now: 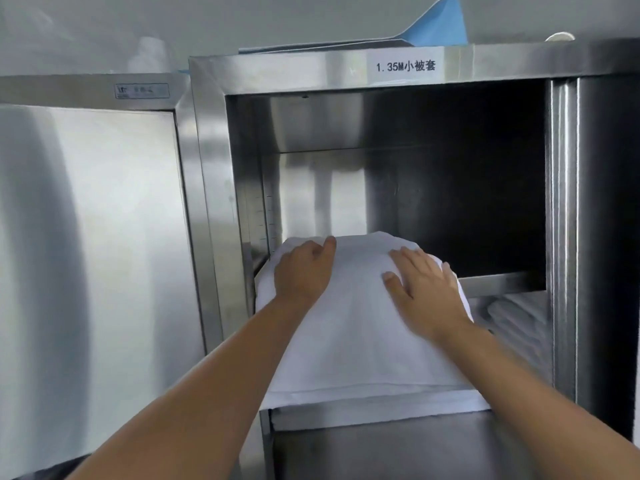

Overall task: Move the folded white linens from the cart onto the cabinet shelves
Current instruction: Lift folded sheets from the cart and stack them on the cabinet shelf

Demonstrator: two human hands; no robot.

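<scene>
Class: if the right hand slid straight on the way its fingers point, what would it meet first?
The right hand lies flat on the linen, fingers pointing into the cabinet. The way looks free until the steel back wall, though depth is unclear.

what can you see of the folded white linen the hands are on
The folded white linen is a thick, soft-looking cloth bundle with layered edges along its near side. It lies partly in the open steel cabinet, its near end hanging out over the shelf edge. The left hand and right hand rest flat on top, fingers relaxed.
</scene>
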